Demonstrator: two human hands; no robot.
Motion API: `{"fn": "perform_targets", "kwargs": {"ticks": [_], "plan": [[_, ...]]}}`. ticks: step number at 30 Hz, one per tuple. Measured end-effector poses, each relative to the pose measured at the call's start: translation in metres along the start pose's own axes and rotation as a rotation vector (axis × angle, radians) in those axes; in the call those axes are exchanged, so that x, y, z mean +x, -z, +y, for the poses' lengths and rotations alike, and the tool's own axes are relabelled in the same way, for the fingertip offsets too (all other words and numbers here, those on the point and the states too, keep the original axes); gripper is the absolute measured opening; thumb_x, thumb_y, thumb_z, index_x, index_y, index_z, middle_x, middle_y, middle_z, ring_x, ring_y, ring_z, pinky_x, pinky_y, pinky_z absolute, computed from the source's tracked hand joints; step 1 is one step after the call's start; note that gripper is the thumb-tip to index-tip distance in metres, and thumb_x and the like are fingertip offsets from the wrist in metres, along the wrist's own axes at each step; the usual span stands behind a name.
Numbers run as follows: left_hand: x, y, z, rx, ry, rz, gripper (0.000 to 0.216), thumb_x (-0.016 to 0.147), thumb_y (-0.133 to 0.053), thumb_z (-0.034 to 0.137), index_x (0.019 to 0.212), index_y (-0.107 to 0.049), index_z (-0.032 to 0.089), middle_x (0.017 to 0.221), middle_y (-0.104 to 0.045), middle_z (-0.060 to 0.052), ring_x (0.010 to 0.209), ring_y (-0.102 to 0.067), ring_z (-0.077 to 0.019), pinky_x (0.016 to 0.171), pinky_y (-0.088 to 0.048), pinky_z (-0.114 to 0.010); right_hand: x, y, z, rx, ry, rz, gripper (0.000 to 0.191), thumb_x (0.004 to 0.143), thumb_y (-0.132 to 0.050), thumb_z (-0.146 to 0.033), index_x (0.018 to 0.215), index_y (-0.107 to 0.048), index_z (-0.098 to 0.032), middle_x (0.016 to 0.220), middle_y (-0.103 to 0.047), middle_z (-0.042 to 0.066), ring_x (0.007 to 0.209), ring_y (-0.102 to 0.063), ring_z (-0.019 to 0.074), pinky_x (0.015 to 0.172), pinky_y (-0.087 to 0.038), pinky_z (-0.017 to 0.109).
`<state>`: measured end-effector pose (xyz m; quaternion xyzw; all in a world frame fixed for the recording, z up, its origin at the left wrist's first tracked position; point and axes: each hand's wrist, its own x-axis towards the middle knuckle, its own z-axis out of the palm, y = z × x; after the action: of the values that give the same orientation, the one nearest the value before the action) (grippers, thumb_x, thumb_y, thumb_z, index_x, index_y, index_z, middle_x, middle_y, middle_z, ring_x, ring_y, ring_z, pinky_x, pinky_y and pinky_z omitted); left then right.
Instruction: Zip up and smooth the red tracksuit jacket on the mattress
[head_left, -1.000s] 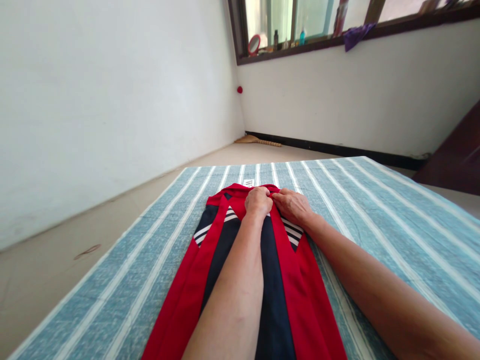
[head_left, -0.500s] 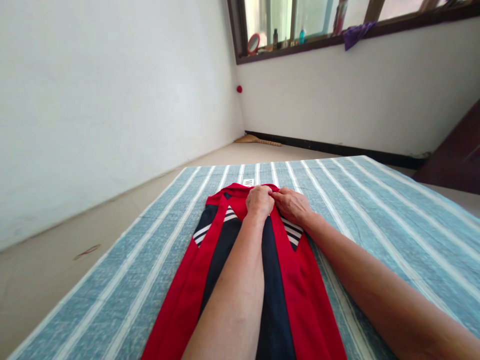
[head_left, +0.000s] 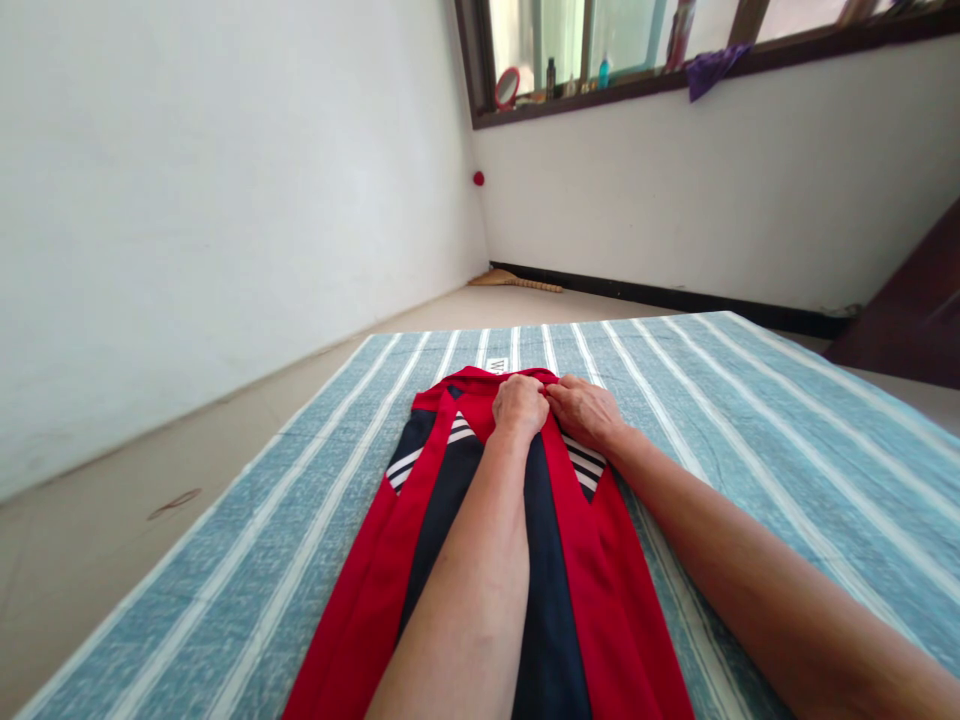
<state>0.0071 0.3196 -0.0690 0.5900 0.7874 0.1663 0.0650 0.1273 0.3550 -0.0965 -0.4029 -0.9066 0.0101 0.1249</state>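
A red and dark navy jacket (head_left: 559, 560) with white-striped patches lies folded lengthwise on the striped cloth, its collar end away from me. My left hand (head_left: 520, 404) is closed on the red fabric at that far end, near the middle. Beside it, almost touching, my right hand (head_left: 583, 408) pinches the same red edge at the right corner. My fingertips are partly hidden behind the knuckles and the cloth. My left forearm crosses over the navy middle of the jacket.
A blue cloth with white stripes (head_left: 247, 560) covers the surface under the jacket. A broom (head_left: 517, 281) lies on the floor by the far wall. On the window sill stand a round mirror (head_left: 507, 88), bottles and a purple cloth (head_left: 712, 72).
Both hands stay at the jacket's far edge, with only a very slight shift of the fingers. The jacket lies as before.
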Motion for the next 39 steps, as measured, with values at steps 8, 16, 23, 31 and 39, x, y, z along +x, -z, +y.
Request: {"fn": "perform_targets", "kwargs": {"ticks": [8,16,23,31,39], "plan": [[-0.0001,-0.0024,-0.0011,0.007,0.005,0.015,0.030,0.084,-0.051,0.021,0.101,-0.076,0.025,0.108,-0.070,-0.011,0.106,-0.062,-0.0268,0.084,-0.049,-0.031,-0.0007,-0.0010,-0.0002,-0.002,0.002,0.006,0.038,0.101,-0.030,-0.032,0.108,-0.065,-0.022,0.106,-0.064,0.009,0.101,-0.059,0.0218,0.080,-0.043,0.031],[-0.0032,-0.0022,0.0013,0.023,-0.003,0.009,0.032,0.087,-0.049,0.021,0.107,-0.074,0.024,0.113,-0.065,-0.012,0.109,-0.058,-0.0273,0.089,-0.047,-0.032,-0.0002,-0.0021,-0.0010,-0.012,-0.009,0.006,0.036,0.100,-0.031,-0.031,0.108,-0.065,-0.022,0.105,-0.065,0.009,0.100,-0.059,0.0218,0.080,-0.043,0.031],[-0.0054,0.0003,0.0022,0.023,-0.003,-0.006,0.033,0.087,-0.047,0.019,0.106,-0.074,0.023,0.114,-0.063,-0.013,0.110,-0.057,-0.0278,0.090,-0.047,-0.033,-0.0007,-0.0012,-0.0016,-0.021,-0.005,0.012,0.035,0.100,-0.030,-0.030,0.106,-0.064,-0.021,0.104,-0.065,0.009,0.098,-0.060,0.0218,0.078,-0.043,0.031],[-0.0048,-0.0001,0.0018,0.031,0.000,-0.016,0.034,0.088,-0.047,0.022,0.108,-0.073,0.024,0.115,-0.063,-0.012,0.111,-0.057,-0.0279,0.090,-0.047,-0.033,-0.0011,-0.0002,-0.0018,-0.016,-0.003,0.002,0.035,0.100,-0.031,-0.030,0.109,-0.063,-0.021,0.106,-0.065,0.009,0.100,-0.059,0.0220,0.080,-0.043,0.031],[-0.0037,-0.0011,0.0014,0.074,0.008,-0.020,0.033,0.089,-0.047,0.024,0.108,-0.073,0.028,0.115,-0.063,-0.010,0.111,-0.057,-0.0258,0.089,-0.048,-0.032,-0.0002,-0.0009,-0.0020,-0.025,-0.028,-0.010,0.037,0.101,-0.029,-0.034,0.108,-0.064,-0.022,0.106,-0.065,0.009,0.101,-0.059,0.0216,0.081,-0.042,0.030]]}}
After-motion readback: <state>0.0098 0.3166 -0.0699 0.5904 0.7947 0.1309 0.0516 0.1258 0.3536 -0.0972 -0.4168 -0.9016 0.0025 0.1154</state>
